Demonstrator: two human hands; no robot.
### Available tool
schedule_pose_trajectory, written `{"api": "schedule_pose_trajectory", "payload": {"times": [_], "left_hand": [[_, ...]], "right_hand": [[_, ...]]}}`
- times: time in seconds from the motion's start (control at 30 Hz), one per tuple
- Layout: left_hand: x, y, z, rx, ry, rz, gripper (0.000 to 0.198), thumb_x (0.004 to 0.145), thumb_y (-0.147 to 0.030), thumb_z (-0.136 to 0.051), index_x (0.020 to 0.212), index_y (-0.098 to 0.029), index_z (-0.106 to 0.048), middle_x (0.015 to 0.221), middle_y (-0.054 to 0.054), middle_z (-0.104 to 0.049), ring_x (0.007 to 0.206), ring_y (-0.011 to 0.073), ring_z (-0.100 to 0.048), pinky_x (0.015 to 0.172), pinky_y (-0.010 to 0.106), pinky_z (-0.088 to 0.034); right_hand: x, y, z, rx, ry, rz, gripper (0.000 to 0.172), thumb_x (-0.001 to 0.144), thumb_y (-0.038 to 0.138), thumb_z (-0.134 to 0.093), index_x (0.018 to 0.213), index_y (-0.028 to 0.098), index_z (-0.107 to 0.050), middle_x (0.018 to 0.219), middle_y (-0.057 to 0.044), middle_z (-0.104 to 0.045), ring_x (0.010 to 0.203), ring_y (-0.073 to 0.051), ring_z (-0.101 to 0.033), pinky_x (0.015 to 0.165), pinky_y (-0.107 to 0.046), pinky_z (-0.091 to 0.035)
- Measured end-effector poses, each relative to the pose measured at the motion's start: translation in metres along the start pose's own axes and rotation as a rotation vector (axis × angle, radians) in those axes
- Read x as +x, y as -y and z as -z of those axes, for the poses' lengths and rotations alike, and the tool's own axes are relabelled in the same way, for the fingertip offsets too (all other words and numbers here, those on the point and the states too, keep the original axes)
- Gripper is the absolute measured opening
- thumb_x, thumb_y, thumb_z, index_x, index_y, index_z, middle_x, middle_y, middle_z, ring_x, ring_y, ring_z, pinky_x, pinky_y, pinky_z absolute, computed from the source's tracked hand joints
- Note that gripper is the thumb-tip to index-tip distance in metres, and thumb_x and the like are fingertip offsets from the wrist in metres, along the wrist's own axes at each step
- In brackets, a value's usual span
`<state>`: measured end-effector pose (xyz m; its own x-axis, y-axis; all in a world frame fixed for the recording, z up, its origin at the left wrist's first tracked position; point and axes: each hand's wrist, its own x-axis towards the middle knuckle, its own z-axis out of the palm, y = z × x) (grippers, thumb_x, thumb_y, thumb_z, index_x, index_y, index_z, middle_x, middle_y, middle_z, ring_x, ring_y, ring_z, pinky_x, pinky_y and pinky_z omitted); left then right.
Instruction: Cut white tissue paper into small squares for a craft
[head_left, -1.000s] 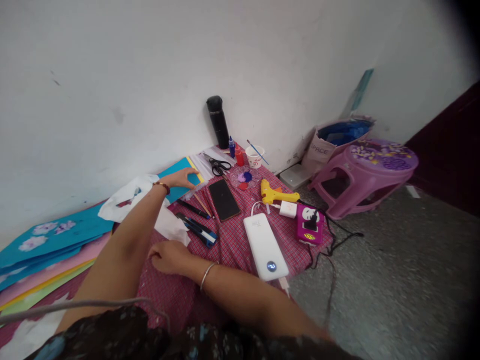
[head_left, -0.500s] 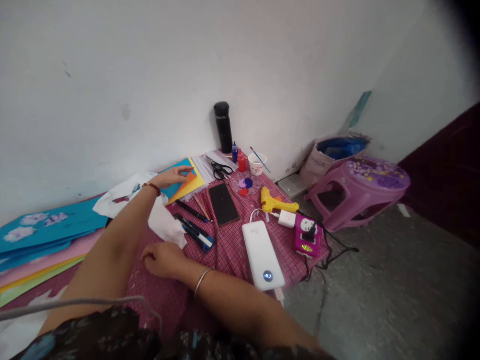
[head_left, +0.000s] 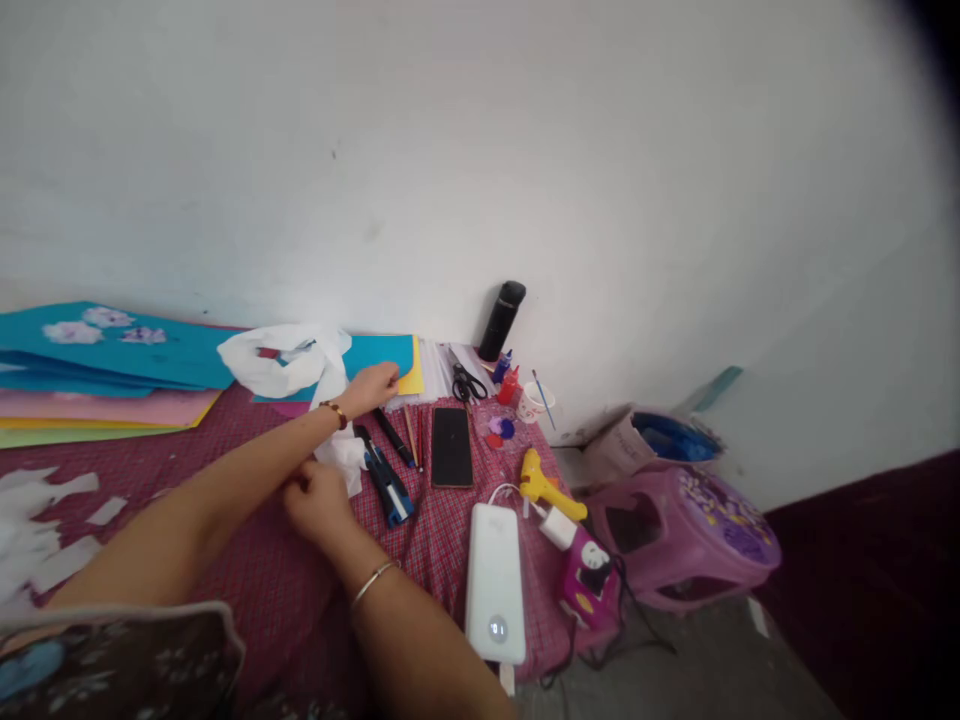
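My left hand (head_left: 377,388), wearing a dark beaded bracelet, reaches to the front edge of a blue paper sheet (head_left: 379,352). Its fingers are curled, and whatever they grip is hidden. Under the blue sheet, a yellow sheet (head_left: 417,372) shows along the right side. Closer to me, my right hand (head_left: 321,503) is closed over the cloth below my left wrist, fingertips pinched; I cannot make out anything in it. Crumpled white tissue (head_left: 345,452) lies just beyond it. A blue cutter (head_left: 388,487), a black marker (head_left: 394,437) and two pencils (head_left: 415,440) lie to the right.
Right of these are a phone (head_left: 452,447), scissors (head_left: 466,382), paint bottles (head_left: 508,385), a paper cup (head_left: 534,403), a yellow glue gun (head_left: 550,487) and a white power bank (head_left: 495,580). A black bottle (head_left: 501,322) leans by the wall. Coloured sheets (head_left: 172,365) lie left; a pink stool (head_left: 675,530) stands right.
The view has turned, shifting the table's things. My left hand's spread fingers have curled, and the orange patch beneath them no longer shows. My right hand stays closed, now nearer my left forearm.
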<state>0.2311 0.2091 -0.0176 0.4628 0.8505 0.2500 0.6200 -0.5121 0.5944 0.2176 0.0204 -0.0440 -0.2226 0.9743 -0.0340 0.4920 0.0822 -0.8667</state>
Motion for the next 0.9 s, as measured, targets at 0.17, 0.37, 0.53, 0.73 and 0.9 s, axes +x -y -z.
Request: {"api": "schedule_pose_trajectory", "payload": {"times": [0.17, 0.37, 0.53, 0.73, 0.9], "left_hand": [[-0.014, -0.004, 0.011, 0.039, -0.211, 0.014, 0.006, 0.074, -0.020, -0.053, 0.076, -0.024, -0.050, 0.079, 0.006, -0.056, 0.083, 0.0256, -0.057, 0.079, 0.038, -0.043], [-0.030, 0.004, 0.007, 0.011, -0.428, 0.129, 0.007, 0.084, -0.020, -0.046, 0.080, -0.024, -0.043, 0.073, 0.002, -0.049, 0.072, 0.0209, -0.051, 0.070, 0.034, -0.041], [-0.041, 0.007, -0.014, -0.076, -0.441, 0.114, 0.018, 0.083, -0.015, -0.049, 0.074, -0.025, -0.037, 0.072, 0.000, -0.048, 0.070, 0.0190, -0.049, 0.068, 0.032, -0.041], [-0.045, 0.009, -0.022, -0.257, -0.421, 0.037, 0.024, 0.081, -0.009, -0.049, 0.071, -0.025, -0.034, 0.075, 0.001, -0.048, 0.078, 0.0204, -0.052, 0.075, 0.033, -0.043], [-0.048, 0.008, -0.022, -0.431, -0.412, -0.058, 0.019, 0.076, -0.010, -0.053, 0.070, -0.024, -0.042, 0.080, 0.003, -0.054, 0.083, 0.0223, -0.056, 0.082, 0.036, -0.047]], "right_hand": [[0.004, -0.004, -0.003, 0.096, -0.092, -0.094, 0.029, 0.085, 0.013, -0.048, 0.102, 0.018, -0.071, 0.094, -0.005, -0.074, 0.081, -0.018, -0.068, 0.070, -0.026, -0.055], [-0.003, 0.002, 0.032, 0.518, -0.519, -0.177, 0.024, 0.087, 0.020, -0.046, 0.103, 0.015, -0.062, 0.084, -0.004, -0.066, 0.062, -0.013, -0.059, 0.058, -0.022, -0.051], [0.014, -0.008, 0.085, 0.763, -0.847, -0.015, 0.025, 0.083, 0.032, -0.056, 0.104, 0.018, -0.058, 0.096, -0.005, -0.065, 0.076, -0.013, -0.062, 0.070, -0.024, -0.053], [0.089, -0.027, 0.135, 0.688, -0.686, -0.087, 0.032, 0.087, 0.045, -0.055, 0.109, 0.024, -0.061, 0.116, -0.005, -0.066, 0.098, -0.016, -0.063, 0.077, -0.025, -0.051], [0.147, -0.027, 0.156, 0.568, -0.469, -0.008, 0.054, 0.093, 0.063, -0.033, 0.106, 0.022, -0.065, 0.098, -0.007, -0.074, 0.091, -0.020, -0.068, 0.075, -0.032, -0.055]]}}
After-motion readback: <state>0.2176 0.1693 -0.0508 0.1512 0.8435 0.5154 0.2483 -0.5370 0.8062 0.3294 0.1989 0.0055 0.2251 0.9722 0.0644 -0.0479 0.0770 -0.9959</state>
